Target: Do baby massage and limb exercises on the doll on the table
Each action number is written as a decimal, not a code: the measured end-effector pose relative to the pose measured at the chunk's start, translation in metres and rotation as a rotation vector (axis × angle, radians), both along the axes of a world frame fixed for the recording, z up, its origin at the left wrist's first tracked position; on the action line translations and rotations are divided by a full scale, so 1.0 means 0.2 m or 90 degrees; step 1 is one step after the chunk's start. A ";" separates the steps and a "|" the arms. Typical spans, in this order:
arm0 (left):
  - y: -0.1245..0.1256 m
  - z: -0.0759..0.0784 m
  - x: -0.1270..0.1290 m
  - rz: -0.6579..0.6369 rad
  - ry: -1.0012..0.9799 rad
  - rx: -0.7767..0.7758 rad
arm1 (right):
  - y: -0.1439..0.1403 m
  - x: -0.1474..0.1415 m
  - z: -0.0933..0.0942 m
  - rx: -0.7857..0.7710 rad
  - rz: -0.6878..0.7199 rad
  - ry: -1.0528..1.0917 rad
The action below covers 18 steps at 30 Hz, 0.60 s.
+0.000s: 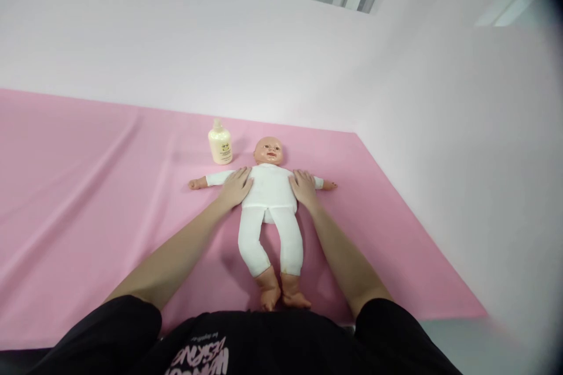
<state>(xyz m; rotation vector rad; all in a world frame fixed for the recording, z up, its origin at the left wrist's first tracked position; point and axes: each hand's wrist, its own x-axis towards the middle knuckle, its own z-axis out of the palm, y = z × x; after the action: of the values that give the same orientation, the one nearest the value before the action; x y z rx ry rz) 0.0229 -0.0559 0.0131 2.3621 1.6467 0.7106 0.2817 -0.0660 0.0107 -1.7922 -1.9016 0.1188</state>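
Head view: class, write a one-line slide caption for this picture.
Left hand and right hand rest flat on a white-clothed baby doll lying face-up on a pink sheet, lotion bottle beside its head.

The person wore a black short-sleeved top, its sleeves ending above the elbows and leaving both forearms bare. Pink and white block lettering ran across the chest, seen upside down and only partly readable at the bottom edge of the view. The left hand [236,186] and right hand [302,187] were bare, without rings, watch or gloves.
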 end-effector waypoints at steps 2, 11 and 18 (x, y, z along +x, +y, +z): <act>0.01 0.00 -0.03 0.040 0.032 0.031 | 0.00 0.04 0.00 0.005 -0.031 -0.016; -0.02 0.00 0.00 -0.002 0.020 -0.026 | -0.12 -0.19 0.10 -0.068 0.105 0.037; -0.06 -0.02 0.09 -0.133 -0.125 -0.049 | -0.31 -0.40 0.21 -0.047 0.334 -0.122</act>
<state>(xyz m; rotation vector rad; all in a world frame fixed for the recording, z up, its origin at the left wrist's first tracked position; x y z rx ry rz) 0.0412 -0.0686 0.0083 2.2852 1.3020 0.7926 0.2027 -0.1277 0.0536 -1.3440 -2.4976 0.2084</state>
